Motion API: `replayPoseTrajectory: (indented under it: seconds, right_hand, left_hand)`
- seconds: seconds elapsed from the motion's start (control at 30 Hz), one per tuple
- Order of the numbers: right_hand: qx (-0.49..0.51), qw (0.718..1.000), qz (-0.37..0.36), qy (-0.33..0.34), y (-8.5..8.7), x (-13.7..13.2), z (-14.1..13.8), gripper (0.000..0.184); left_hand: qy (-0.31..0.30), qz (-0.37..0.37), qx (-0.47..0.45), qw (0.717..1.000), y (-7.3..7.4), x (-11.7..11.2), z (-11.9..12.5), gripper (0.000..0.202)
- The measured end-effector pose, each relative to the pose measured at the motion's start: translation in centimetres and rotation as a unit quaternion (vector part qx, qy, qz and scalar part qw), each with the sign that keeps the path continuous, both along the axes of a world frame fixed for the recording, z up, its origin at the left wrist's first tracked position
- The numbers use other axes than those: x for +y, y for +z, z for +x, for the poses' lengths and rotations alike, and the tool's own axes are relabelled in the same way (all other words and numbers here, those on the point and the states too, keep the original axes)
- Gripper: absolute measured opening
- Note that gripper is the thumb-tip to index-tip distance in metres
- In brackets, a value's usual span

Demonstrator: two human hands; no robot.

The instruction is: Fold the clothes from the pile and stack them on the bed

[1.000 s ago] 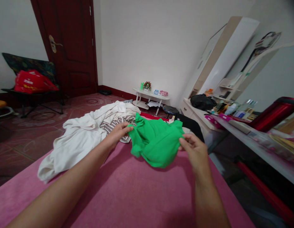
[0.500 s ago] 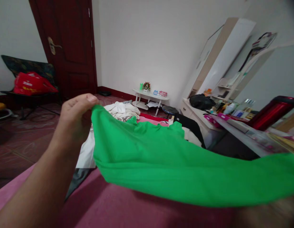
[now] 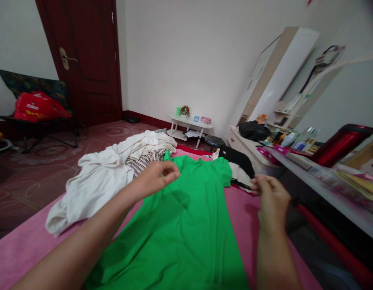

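A green T-shirt [image 3: 186, 225] lies spread flat on the pink bed cover [image 3: 249, 217], its collar pointing away from me. My left hand [image 3: 157, 177] hovers just above the shirt's left shoulder, thumb and fingers pinched together with no cloth in them, and its shadow falls on the fabric. To the right of the shirt's right sleeve, my right hand [image 3: 270, 195] hangs over the bed's edge. Its fingers are curled in and slightly blurred, and it holds nothing I can see.
A heap of white and striped clothes [image 3: 104, 173] lies on the bed left of the shirt, with a black garment [image 3: 239, 159] at the far right corner. A cluttered shelf with a red cylinder [image 3: 340, 145] runs along the right. Beyond are a small white table [image 3: 190, 123], a chair with a red bag [image 3: 35, 106] and a dark door [image 3: 89, 60].
The green shirt was bunched, then lifted and stretched wide between both hands. Now it lies flat on the bed and both hands have let go of it.
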State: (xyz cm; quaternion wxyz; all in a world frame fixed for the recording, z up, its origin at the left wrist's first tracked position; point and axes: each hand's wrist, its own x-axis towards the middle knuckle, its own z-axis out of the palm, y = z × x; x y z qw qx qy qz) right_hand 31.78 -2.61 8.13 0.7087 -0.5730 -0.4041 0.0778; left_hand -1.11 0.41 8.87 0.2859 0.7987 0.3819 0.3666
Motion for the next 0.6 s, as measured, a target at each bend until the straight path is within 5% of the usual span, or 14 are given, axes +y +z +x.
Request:
replayPoseTrajectory:
  seconds: [0.13,0.23,0.33,0.5,0.6]
  right_hand:
    - [-0.171,0.961,-0.216,-0.001,-9.5,3.3,1.1,0.039]
    - [-0.303,0.906,-0.295,-0.025,-14.3,3.9,1.4,0.043]
    - [-0.334,0.892,-0.304,0.0,-15.7,4.1,1.5,0.042]
    - [-0.349,0.888,-0.298,0.009,-15.6,4.3,1.7,0.039]
    - [-0.415,0.851,-0.322,0.017,-15.5,3.6,1.1,0.045]
  left_hand:
    - [0.009,0.06,0.154,0.986,-8.5,1.8,3.5,0.045]
    - [0.031,0.08,0.262,0.961,-13.1,2.5,4.6,0.051]
    - [0.031,0.089,0.302,0.949,-14.4,2.6,4.6,0.052]
    - [0.043,0.1,0.309,0.945,-14.2,2.5,4.8,0.051]
    - [0.04,0.097,0.319,0.942,-14.1,2.0,4.8,0.053]
